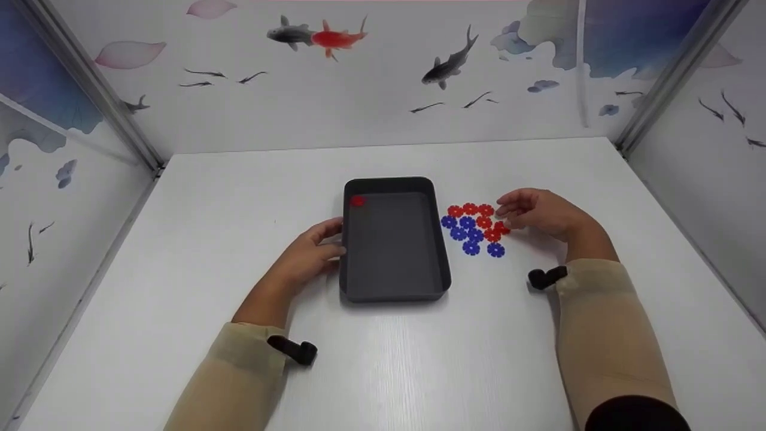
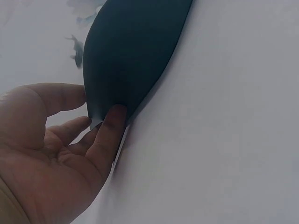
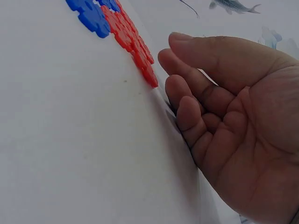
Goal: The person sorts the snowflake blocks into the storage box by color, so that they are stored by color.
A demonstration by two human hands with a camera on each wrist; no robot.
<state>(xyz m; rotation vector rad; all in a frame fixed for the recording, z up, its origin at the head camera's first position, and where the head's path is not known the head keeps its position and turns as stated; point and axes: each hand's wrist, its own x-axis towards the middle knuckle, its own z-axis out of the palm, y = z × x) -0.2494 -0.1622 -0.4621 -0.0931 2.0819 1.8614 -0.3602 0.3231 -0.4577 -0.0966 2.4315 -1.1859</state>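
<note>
A dark grey rectangular tray (image 1: 395,251) lies on the white table. My left hand (image 1: 310,251) is at its left side, fingertips and thumb touching the outer wall; the left wrist view shows these fingers (image 2: 108,135) against the tray wall (image 2: 126,60). One red flower-shaped plastic disc (image 1: 358,201) sits in the tray's far left corner. To the right of the tray lie several red discs (image 1: 470,209) and several blue discs (image 1: 471,248). Just right of the red ones is my right hand (image 1: 541,212), fingers loosely bent and nothing between them in the right wrist view.
White wall panels (image 1: 371,114) printed with fish and leaves close off the table (image 1: 383,359) at the back and both sides. Metal posts (image 1: 676,78) stand at the back corners. Both forearms, in beige sleeves (image 1: 610,335), reach in from the front.
</note>
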